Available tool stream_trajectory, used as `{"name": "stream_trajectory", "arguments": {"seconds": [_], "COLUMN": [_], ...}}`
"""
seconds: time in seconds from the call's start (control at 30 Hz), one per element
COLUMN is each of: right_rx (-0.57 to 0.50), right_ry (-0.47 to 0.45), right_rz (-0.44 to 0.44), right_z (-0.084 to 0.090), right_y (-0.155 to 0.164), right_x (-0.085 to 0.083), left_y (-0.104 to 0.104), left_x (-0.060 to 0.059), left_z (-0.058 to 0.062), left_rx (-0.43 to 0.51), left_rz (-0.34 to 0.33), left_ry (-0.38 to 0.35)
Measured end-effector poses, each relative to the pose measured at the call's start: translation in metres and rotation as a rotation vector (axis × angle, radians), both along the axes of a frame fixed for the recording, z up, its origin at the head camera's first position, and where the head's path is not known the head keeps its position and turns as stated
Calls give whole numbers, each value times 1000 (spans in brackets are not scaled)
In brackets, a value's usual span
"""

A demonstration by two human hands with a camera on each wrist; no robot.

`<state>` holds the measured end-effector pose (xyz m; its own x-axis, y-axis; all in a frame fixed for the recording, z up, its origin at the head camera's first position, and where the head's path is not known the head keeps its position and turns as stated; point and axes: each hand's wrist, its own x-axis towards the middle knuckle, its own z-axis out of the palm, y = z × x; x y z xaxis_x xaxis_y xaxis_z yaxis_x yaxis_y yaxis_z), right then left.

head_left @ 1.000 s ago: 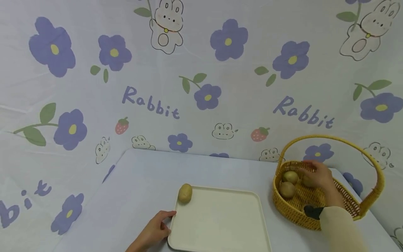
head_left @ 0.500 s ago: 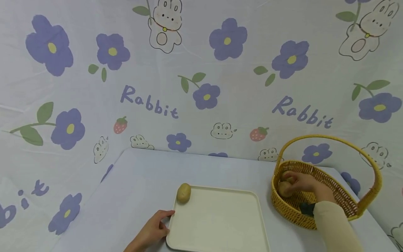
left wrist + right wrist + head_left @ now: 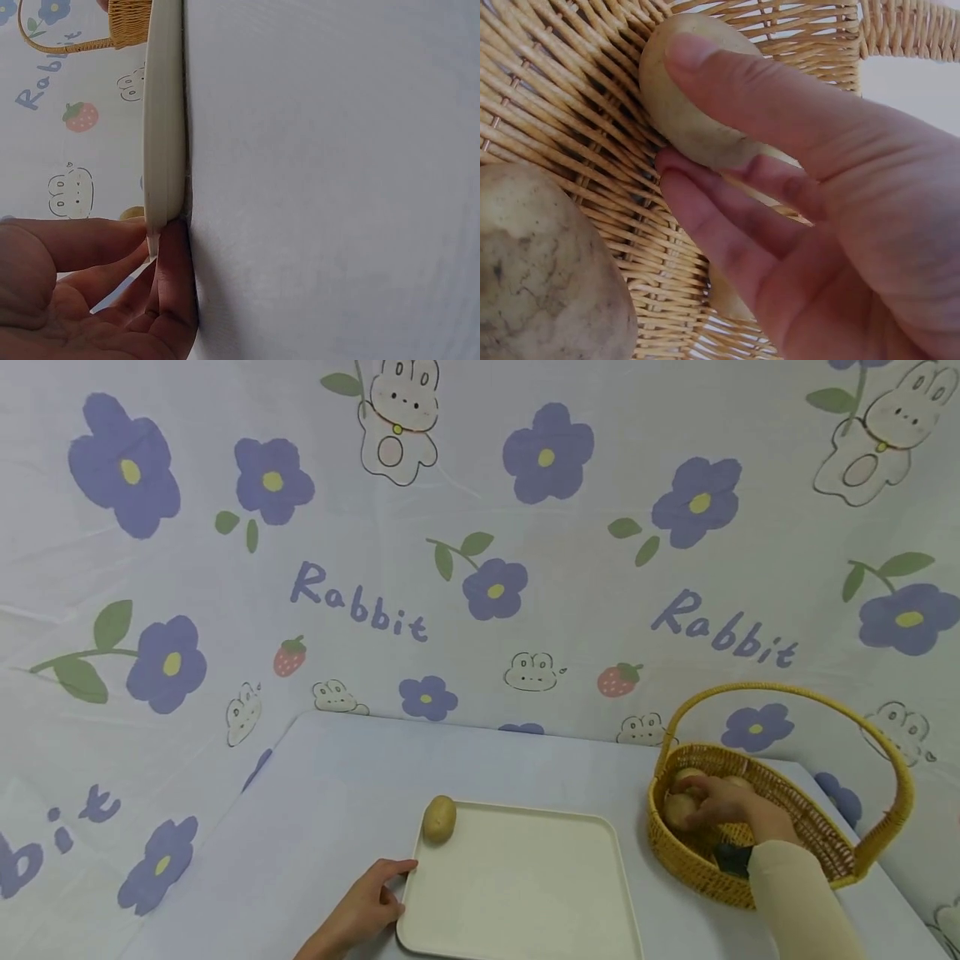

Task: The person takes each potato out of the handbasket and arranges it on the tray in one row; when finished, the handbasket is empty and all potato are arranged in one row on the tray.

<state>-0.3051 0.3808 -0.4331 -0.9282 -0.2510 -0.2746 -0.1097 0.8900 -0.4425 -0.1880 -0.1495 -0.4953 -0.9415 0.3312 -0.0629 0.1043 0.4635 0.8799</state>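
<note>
The rounded-corner cream rectangular tray point(image 3: 517, 885) lies on the pale flat table point(image 3: 352, 793), a strip of tabletop separating its right rim from the yellow-brown woven wicker basket point(image 3: 693, 866); the basket's arched handle point(image 3: 787, 689) rises above its wall; one oval tan potato point(image 3: 439, 819) sits in the tray's far left corner, beyond the left hand point(image 3: 365, 903), which pinches the tray's left rim low against the table; the right hand point(image 3: 723, 802) is inside the basket, gripping a smooth yellowish oval potato point(image 3: 682, 124), thumb on one side and fingers on the other; a larger-looking, dark-flecked potato point(image 3: 547, 277) rests apart from those fingers; the right forearm, in a cream sleeve point(image 3: 802, 902), slants leftward into the basket.
</note>
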Motion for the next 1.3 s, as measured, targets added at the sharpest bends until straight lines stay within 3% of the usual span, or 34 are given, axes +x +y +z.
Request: {"name": "stream_trajectory", "arguments": {"seconds": [0.07,0.2,0.43,0.6,0.73,0.9,1.07,1.3], "right_rx": [30,-42,-188,-431,-477,-479,-470,-304], "right_ry": [33,54,155,138,183,258,283,369], "right_rz": [-5,4,77,214,341,462,491,529], "right_z": [0,15,71,89,75,33,-3,-33], "right_y": [2,1,-14,-52,-99,-161,-214,-257], "right_x": [1,4,19,26,22,11,1,-6], "left_y": [0,0,1,-1,-2,-3,-1,-1], "left_x": [0,-1,-1,-1,-1,-1,-1,1], "left_z": [-1,-2,0,0,-2,-3,-2,1], "left_rx": [3,6,17,19,25,31,25,42], "left_rz": [-2,-7,-2,7,5,3,15,6], "left_ry": [3,3,-3,-16,-21,-23,-19,-6]}}
